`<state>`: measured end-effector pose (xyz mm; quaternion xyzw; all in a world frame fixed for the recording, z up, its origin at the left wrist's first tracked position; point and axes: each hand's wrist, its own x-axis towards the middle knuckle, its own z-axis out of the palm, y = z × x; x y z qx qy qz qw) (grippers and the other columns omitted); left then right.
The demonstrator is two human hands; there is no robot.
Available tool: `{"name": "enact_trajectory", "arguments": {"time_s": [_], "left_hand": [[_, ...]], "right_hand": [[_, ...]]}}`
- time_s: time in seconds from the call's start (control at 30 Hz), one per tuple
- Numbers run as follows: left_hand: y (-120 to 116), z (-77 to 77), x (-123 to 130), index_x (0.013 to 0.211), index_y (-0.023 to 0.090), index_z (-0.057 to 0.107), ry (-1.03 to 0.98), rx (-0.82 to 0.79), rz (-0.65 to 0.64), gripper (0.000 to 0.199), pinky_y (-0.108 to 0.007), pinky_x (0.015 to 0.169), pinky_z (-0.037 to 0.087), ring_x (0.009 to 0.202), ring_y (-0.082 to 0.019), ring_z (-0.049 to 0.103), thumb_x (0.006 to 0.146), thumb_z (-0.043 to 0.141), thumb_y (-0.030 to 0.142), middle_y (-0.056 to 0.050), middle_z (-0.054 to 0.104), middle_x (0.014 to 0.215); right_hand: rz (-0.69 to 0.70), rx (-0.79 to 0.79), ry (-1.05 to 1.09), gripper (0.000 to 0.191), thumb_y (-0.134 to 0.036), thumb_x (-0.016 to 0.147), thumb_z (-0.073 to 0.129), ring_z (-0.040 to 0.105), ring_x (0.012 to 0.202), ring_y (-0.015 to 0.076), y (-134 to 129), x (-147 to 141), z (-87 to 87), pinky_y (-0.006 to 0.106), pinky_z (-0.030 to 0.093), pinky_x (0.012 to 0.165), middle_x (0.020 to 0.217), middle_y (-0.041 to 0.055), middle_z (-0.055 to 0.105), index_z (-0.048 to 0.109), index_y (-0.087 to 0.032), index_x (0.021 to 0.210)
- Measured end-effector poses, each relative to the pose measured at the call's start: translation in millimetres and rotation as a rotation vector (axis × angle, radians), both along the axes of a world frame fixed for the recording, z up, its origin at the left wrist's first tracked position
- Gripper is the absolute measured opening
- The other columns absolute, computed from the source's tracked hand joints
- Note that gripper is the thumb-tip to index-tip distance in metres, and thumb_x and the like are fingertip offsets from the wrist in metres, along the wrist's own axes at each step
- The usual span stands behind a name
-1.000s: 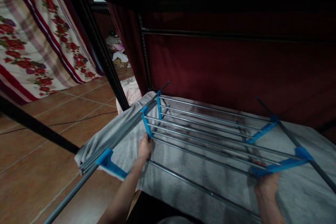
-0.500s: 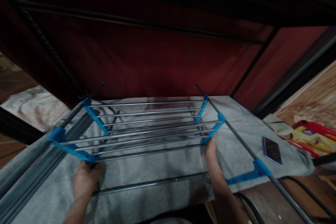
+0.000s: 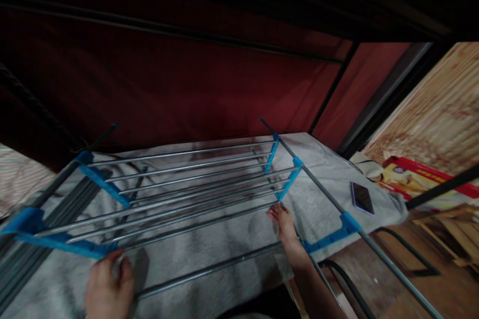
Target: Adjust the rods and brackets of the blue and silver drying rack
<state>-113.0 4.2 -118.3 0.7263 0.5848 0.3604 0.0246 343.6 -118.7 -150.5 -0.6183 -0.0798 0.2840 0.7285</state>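
A metal drying rack (image 3: 194,193) with grey bars and blue plastic brackets stands in front of me on a grey cloth. My left hand (image 3: 110,284) is at the near lower end of the left blue bracket (image 3: 71,244), fingers curled at its tip and thumb on the inner side; part of the grip is hidden. At the lower tip of the right blue bracket (image 3: 291,179), my right hand (image 3: 282,222) has its fingers bent around the end of the nearest upper bar. A lower crossbar (image 3: 213,269) runs between my forearms.
A phone (image 3: 362,198) lies on the cloth (image 3: 318,209) at the right. Beyond it is a red and yellow package (image 3: 419,179). Grey tubes (image 3: 48,224) lie along the left. A dark red panel (image 3: 209,89) rises behind the rack, and a black curved tube (image 3: 407,249) is at the lower right.
The view has shifted to the right, so the rack sits further left and looks closer on that side. Both hands remain at the bracket ends, with the left hand lower in view.
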Motion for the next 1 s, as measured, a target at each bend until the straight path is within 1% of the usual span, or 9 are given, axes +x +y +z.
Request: {"name": "enact_trajectory", "arguments": {"time_s": [0.13,0.2,0.3,0.4,0.5,0.67,0.77,0.87,1.0], "left_hand": [[1.4,-4.6,42.7,0.120,0.023,0.058,0.156,0.118,-0.358,0.034,-0.047,0.100,0.052,0.110,-0.028,0.065,0.097,0.037,0.038,-0.010,0.068,0.118],[7.3,-8.9,60.9,0.127,0.020,0.058,0.226,0.162,-0.440,0.040,-0.046,0.101,0.051,0.112,-0.028,0.065,0.098,0.038,0.039,-0.012,0.069,0.122],[18.4,-12.7,82.7,0.129,0.020,0.062,0.312,0.160,-0.525,0.043,-0.041,0.097,0.052,0.106,-0.026,0.068,0.100,0.037,0.039,-0.010,0.072,0.118],[28.0,-12.8,97.5,0.126,0.021,0.067,0.399,0.113,-0.573,0.044,-0.040,0.088,0.053,0.099,-0.025,0.070,0.101,0.033,0.035,-0.009,0.075,0.110],[34.4,-13.8,102.2,0.123,0.023,0.070,0.461,0.054,-0.567,0.045,-0.041,0.084,0.053,0.097,-0.026,0.071,0.101,0.032,0.032,-0.008,0.076,0.106],[40.0,-18.3,97.5,0.125,0.025,0.070,0.479,0.004,-0.573,0.043,-0.044,0.089,0.054,0.101,-0.027,0.071,0.099,0.036,0.030,-0.008,0.076,0.112],[35.4,-17.5,109.7,0.126,0.023,0.069,0.413,0.029,-0.604,0.042,-0.043,0.092,0.055,0.102,-0.026,0.071,0.100,0.037,0.032,-0.009,0.074,0.114],[19.0,-11.6,147.6,0.134,0.024,0.063,0.372,0.033,-0.712,0.043,-0.042,0.099,0.054,0.113,-0.025,0.067,0.100,0.037,0.032,-0.010,0.071,0.124],[-11.9,1.6,227.7,0.143,0.019,0.055,0.427,-0.084,-0.840,0.049,-0.042,0.112,0.045,0.128,-0.024,0.058,0.099,0.033,0.018,-0.011,0.062,0.139]], "right_hand": [[0.041,0.060,0.121,0.017,-0.035,0.067,0.065,0.070,0.074,0.0206,-3.5,3.2,8.7,0.037,0.060,0.074,0.075,0.0023,0.068,0.057,-0.023,0.076],[0.057,0.068,0.160,0.014,-0.032,0.067,0.064,0.070,0.075,0.0205,-4.6,3.7,11.4,0.038,0.059,0.077,0.075,0.0024,0.068,0.057,-0.023,0.076],[0.086,0.066,0.198,0.009,-0.026,0.066,0.062,0.069,0.074,0.0206,0.5,3.7,14.1,0.038,0.059,0.079,0.070,0.0020,0.067,0.056,-0.024,0.073],[0.124,0.061,0.210,0.007,-0.025,0.067,0.061,0.068,0.072,0.0210,11.2,1.0,15.6,0.038,0.058,0.078,0.067,0.0020,0.066,0.054,-0.025,0.069],[0.147,0.055,0.201,0.006,-0.028,0.070,0.062,0.066,0.069,0.0204,18.5,-3.0,16.3,0.037,0.058,0.076,0.066,0.0019,0.065,0.057,-0.025,0.070],[0.189,0.023,0.160,0.018,-0.040,0.073,0.067,0.066,0.068,0.0195,13.8,-3.3,17.6,0.035,0.057,0.073,0.073,0.0030,0.067,0.061,-0.024,0.075],[0.227,-0.017,0.123,0.024,-0.046,0.074,0.067,0.066,0.069,0.0188,9.4,-1.7,19.0,0.034,0.056,0.072,0.075,0.0044,0.067,0.060,-0.023,0.076],[0.260,-0.058,0.085,0.030,-0.052,0.077,0.064,0.065,0.069,0.0173,9.0,-1.4,19.7,0.033,0.056,0.070,0.079,0.0053,0.068,0.059,-0.023,0.078],[0.312,-0.125,0.018,0.031,-0.053,0.077,0.062,0.063,0.063,0.0169,10.6,1.7,18.2,0.032,0.054,0.063,0.078,0.0067,0.069,0.061,-0.021,0.079]]}}
